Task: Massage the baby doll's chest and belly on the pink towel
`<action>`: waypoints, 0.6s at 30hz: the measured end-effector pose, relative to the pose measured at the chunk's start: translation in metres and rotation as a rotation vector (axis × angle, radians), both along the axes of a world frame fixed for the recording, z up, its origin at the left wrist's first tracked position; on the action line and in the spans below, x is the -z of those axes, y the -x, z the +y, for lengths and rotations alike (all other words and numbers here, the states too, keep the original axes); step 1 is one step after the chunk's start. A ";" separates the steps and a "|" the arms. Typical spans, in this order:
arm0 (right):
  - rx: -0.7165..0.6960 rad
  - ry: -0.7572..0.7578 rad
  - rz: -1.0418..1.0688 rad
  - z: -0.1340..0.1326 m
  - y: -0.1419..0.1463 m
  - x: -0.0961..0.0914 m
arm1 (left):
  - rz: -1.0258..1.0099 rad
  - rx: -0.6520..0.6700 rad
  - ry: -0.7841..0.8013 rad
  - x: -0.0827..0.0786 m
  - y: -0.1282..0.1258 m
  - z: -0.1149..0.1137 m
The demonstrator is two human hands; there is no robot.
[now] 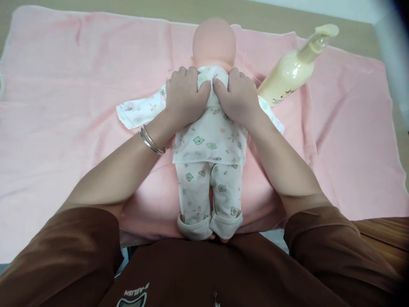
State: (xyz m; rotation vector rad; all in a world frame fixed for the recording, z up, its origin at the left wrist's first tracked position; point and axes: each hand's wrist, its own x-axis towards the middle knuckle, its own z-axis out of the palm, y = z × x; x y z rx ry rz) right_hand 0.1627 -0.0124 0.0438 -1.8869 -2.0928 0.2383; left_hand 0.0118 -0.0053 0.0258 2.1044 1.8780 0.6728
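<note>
A baby doll (209,136) in a white patterned top and trousers lies stretched out, its smooth bald head at the far end and no face showing. My left hand (187,94) is wrapped over the doll's left-side shoulder, fingers curled over the top and thumb on the upper back. Over the other shoulder, my right hand (238,96) grips in the same way, its thumb close to the left one. The fingertips of both hands are hidden. A loose white sleeve (140,108) spreads out on the left, and another sleeve (271,113) shows beside my right wrist.
A pale yellow pump bottle (289,74) stands just beyond my right hand, near the sleeve. Beneath everything spreads a wrinkled pink cloth (64,85). Wooden surface (383,234) shows at the lower right, and a beige table edge (128,8) at the back.
</note>
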 end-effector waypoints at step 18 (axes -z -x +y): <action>-0.116 0.025 -0.067 -0.006 -0.012 -0.009 | 0.125 0.320 -0.217 -0.027 0.002 -0.034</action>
